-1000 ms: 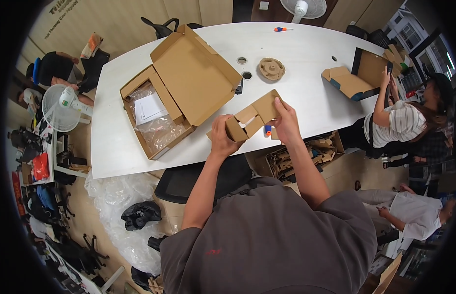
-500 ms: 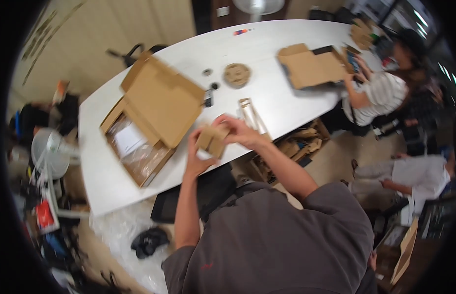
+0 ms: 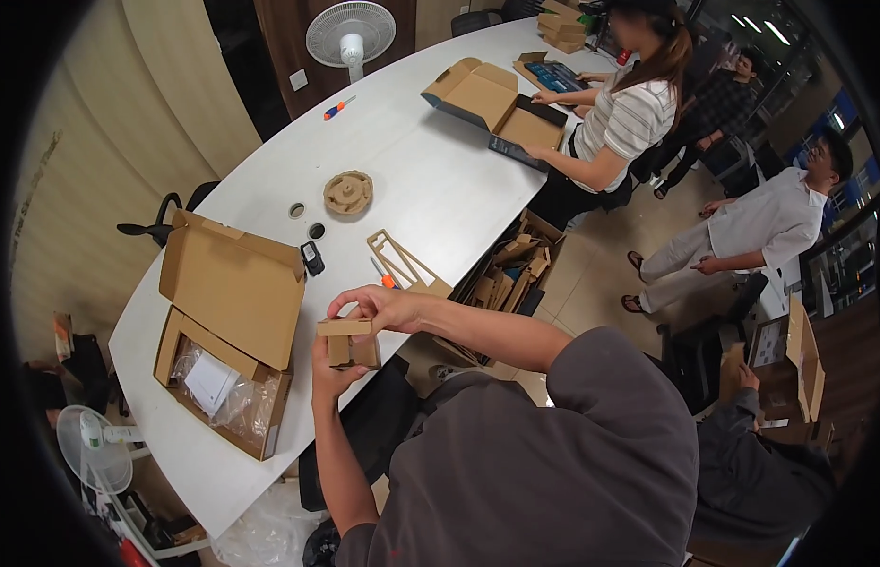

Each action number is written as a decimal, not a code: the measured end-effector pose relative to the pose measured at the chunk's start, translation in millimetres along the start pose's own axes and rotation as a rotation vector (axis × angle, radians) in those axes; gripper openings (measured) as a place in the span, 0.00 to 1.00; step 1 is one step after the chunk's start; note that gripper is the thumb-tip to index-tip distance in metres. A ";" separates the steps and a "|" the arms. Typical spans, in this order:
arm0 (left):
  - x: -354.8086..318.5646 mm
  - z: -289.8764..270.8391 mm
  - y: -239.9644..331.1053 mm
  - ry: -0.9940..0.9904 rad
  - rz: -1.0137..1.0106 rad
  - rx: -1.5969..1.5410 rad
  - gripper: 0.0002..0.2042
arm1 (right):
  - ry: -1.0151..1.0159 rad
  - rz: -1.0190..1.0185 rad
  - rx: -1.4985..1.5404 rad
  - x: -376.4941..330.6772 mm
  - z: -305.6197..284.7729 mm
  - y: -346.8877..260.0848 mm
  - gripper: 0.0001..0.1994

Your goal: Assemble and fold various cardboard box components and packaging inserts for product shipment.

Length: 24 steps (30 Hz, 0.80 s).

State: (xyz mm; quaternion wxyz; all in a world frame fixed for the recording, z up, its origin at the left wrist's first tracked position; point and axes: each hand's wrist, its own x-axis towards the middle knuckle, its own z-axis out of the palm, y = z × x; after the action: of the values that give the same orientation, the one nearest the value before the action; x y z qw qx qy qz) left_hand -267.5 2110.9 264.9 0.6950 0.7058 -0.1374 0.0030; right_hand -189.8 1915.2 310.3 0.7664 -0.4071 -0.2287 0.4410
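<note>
A small brown cardboard box [image 3: 364, 355] is held over the near table edge between my two hands. My left hand [image 3: 328, 373] grips its left side and underside, the thumb along the near face. My right hand [image 3: 376, 308] has its fingers curled at the top and far side, by a raised flap. The box's inside is hidden from here. Just beyond my right hand lie a flat cardboard frame [image 3: 409, 260] with cut-out slots and an orange-handled tool [image 3: 388, 282]. To the left, a large carton [image 3: 234, 283] stands open, holding a white sheet [image 3: 211, 382] and clear plastic wrap [image 3: 256, 404].
Farther on the white table [image 3: 260, 170] are a round moulded pulp tray [image 3: 348, 192], two small rings [image 3: 316, 231], a black device [image 3: 311, 257] and a screwdriver [image 3: 339, 108]. A co-worker [image 3: 615, 123] handles another open box [image 3: 497, 104]. A bin of cardboard scraps [image 3: 516, 269] stands beside the table.
The view has turned, so the table and its things appear shifted left and rotated. Both hands still hold the small box, whose upper flap now shows more clearly.
</note>
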 end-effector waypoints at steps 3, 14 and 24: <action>7.6 7.1 -3.5 -0.045 0.028 -0.030 0.42 | 0.058 -0.036 0.005 -13.8 -10.4 8.6 0.30; 32.5 19.9 -4.0 -0.119 0.070 0.085 0.39 | 0.055 -0.184 0.141 -25.5 -26.0 16.1 0.36; 18.4 35.3 35.3 0.123 0.058 0.467 0.42 | 0.714 -0.265 -0.394 -23.7 11.9 -23.9 0.28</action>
State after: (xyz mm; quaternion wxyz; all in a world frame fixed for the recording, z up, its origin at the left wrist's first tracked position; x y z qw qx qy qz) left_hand -263.4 2072.9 301.8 0.5197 0.8416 -0.1105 0.0975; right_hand -198.5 1893.1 337.0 0.7551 -0.6400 -0.0795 0.1182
